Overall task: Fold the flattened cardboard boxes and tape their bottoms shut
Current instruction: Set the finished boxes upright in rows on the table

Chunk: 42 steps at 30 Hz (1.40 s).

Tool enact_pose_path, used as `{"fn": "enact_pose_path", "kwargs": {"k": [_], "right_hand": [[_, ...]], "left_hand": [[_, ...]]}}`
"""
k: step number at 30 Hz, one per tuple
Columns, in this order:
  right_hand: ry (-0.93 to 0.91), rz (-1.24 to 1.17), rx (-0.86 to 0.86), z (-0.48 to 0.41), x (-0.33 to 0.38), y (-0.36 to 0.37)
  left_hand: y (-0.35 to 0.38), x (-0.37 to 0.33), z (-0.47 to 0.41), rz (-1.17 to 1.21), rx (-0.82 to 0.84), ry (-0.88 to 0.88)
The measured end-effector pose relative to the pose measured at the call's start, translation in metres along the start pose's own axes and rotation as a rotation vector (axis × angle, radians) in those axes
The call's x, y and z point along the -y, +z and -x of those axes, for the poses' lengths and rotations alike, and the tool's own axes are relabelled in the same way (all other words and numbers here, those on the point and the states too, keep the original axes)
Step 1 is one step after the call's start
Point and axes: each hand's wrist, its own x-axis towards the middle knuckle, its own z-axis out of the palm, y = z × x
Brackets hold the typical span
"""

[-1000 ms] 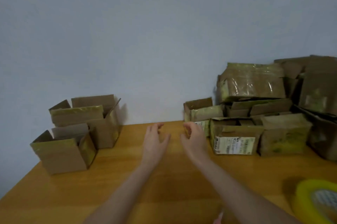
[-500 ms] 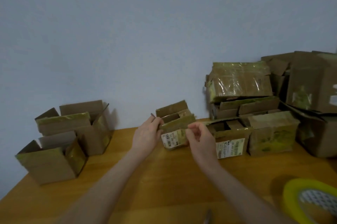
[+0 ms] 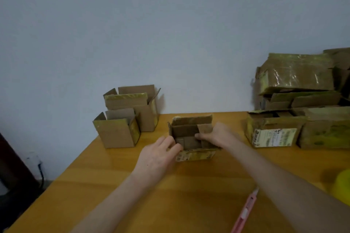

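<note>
A small cardboard box point(image 3: 191, 136) stands opened up on the wooden table point(image 3: 117, 191) in front of me, its flaps raised and old yellowish tape on its near side. My left hand point(image 3: 158, 157) grips the box's near left corner, fingers curled over the edge. My right hand point(image 3: 216, 135) holds the right side, its fingers reaching inside and pressing an inner flap. A roll of yellow tape point(image 3: 341, 187) lies at the right edge of the view, partly cut off.
Two folded open boxes point(image 3: 121, 130) stand at the back left. A pile of used boxes point(image 3: 295, 104) fills the back right against the wall. A pink utility knife point(image 3: 245, 212) lies near my right forearm. The table's left edge drops to a dark floor.
My hands took a small box from the pile on the right, brought it to the middle of the table and opened it up. The view has swung to the right and down.
</note>
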Motion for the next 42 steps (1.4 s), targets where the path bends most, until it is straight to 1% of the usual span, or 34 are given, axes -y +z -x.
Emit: {"fn": "enact_pose_path", "kwargs": {"k": [2, 3, 4, 6, 8, 11, 13, 15, 17, 19, 21, 25, 29, 33, 38, 42], "right_hand": [[-0.037, 0.02, 0.0, 0.004, 0.004, -0.004], [-0.06, -0.032, 0.009, 0.006, 0.006, -0.008], [-0.071, -0.142, 0.018, 0.007, 0.007, -0.012], [-0.042, -0.369, 0.041, 0.006, 0.004, -0.017], [-0.015, -0.425, 0.067, 0.009, -0.001, -0.017], [-0.004, -0.56, 0.096, 0.015, -0.007, -0.01], [0.016, -0.698, 0.111, 0.022, -0.011, -0.008], [0.013, -0.793, 0.092, 0.029, -0.02, -0.003], [-0.059, -0.695, 0.038, 0.034, -0.033, 0.007], [-0.145, -0.557, 0.105, 0.043, -0.04, 0.023], [-0.189, -0.519, 0.197, 0.055, -0.036, 0.038], [-0.267, -0.466, 0.165, 0.068, -0.017, 0.056], [-0.356, -0.432, 0.211, 0.074, 0.01, 0.077], [-0.39, -0.404, 0.226, 0.077, 0.054, 0.114], [-0.397, -0.378, 0.273, 0.066, 0.109, 0.152], [-0.375, -0.365, 0.262, 0.056, 0.142, 0.177]], "left_hand": [[0.0, -0.001, 0.006, 0.06, -0.026, -0.035], [0.001, 0.001, 0.008, 0.098, -0.043, -0.072], [0.002, 0.004, 0.012, 0.136, -0.058, -0.13], [0.006, 0.01, 0.019, 0.21, -0.076, -0.268], [0.011, 0.012, 0.024, 0.308, -0.064, -0.397], [0.019, 0.011, 0.024, 0.578, -0.069, -0.664], [0.025, 0.009, 0.024, 0.718, -0.003, -0.842], [0.036, 0.004, 0.029, 0.801, 0.066, -0.932], [0.044, -0.003, 0.032, 0.84, 0.112, -0.96], [0.049, -0.012, 0.032, 0.881, 0.134, -0.937], [0.049, -0.02, 0.027, 0.94, 0.114, -0.919], [0.042, -0.018, 0.032, 1.005, 0.069, -0.923], [0.028, 0.014, 0.062, 1.042, 0.021, -1.025], [0.008, 0.05, 0.094, 1.013, -0.01, -1.068], [-0.009, 0.093, 0.119, 0.988, -0.037, -1.081], [-0.008, 0.125, 0.133, 0.978, -0.026, -1.129]]}}
